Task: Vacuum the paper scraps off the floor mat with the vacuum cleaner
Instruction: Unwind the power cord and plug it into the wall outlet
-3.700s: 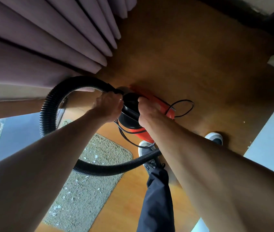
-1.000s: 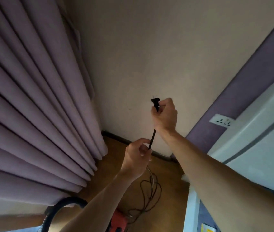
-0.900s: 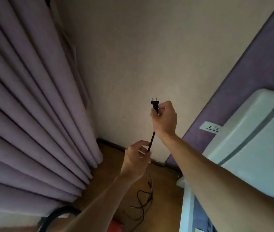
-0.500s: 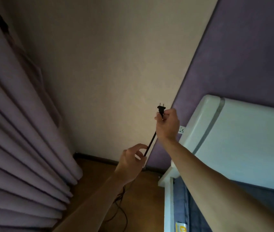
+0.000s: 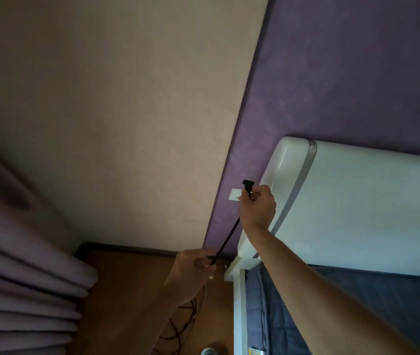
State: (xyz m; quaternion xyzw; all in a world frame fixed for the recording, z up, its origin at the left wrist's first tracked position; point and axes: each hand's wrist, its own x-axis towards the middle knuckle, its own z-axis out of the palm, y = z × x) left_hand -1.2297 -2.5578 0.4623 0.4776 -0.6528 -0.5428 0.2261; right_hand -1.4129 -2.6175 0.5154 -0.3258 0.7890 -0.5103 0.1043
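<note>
Two bare forearms reach up and away from the camera. Nearest, at the bottom edge, sits one pale shoe toe on a brown wooden floor with a smooth sheen. Thin dark loops of slack cord lie on the boards just beyond it. A small yellow label shows beside the white bed frame, too small to read.

Further up, the left hand has its fingers curled round one slim black power cord, which runs taut and straight, slanting up to the right hand. The right hand pinches the single black plug between thumb and fingertips. The plug is blocky and matte, and its prongs cannot be made out. It is held just at the upper right edge of one white rectangular wall socket; whether they touch cannot be told.

To the right, grey-blue bedding with a soft, quilted look lies below one glossy white headboard with rounded corners and a grey band near its left end. To the left, heavy mauve curtain hangs in several thick rounded folds.

Farthest are two walls meeting at a corner: a beige wall, faintly grainy, and a purple wall with a mottled texture that carries the socket. One dark baseboard runs along the foot of the beige wall.
</note>
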